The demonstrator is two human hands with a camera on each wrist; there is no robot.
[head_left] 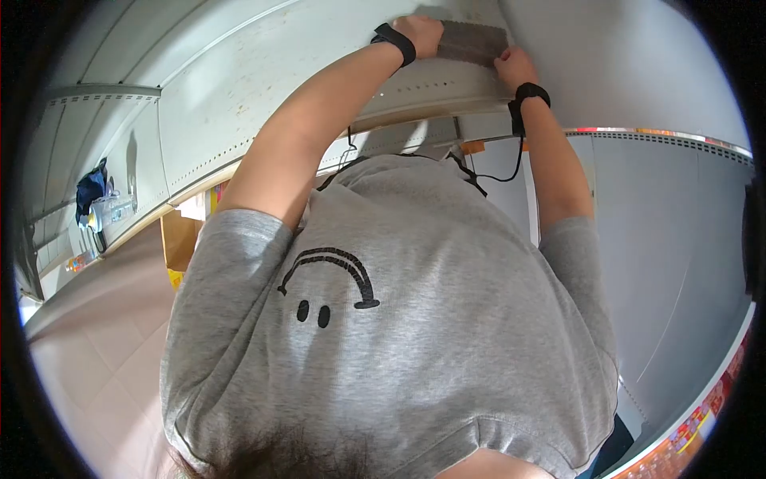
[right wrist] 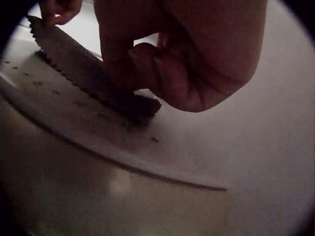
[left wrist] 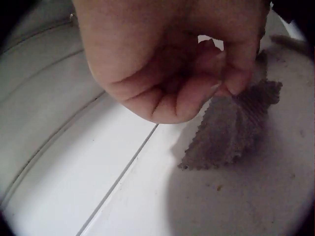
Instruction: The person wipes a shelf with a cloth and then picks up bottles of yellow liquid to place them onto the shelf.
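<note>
A grey cloth [head_left: 472,42] with zigzag-cut edges is stretched between both hands over a white metal shelf [head_left: 215,104]. My left hand [head_left: 419,37] pinches its left end. In the left wrist view the gathered cloth [left wrist: 221,130] fans out below the fingertips, casting a shadow on the shelf. My right hand [head_left: 517,67] pinches the opposite end, close to the grey side wall [head_left: 630,72]. From the right wrist, the cloth [right wrist: 78,66] runs as a long strip over the slotted shelf, towards the left hand [right wrist: 61,11] at the far end.
Brown specks dot the shelf, which has rows of small holes along its front. At far left are a dark blue cloth [head_left: 92,190] and a clear plastic bottle [head_left: 116,209]. A brown cardboard box [head_left: 180,239] stands below the shelf. Colourful packages [head_left: 694,431] line the lower right.
</note>
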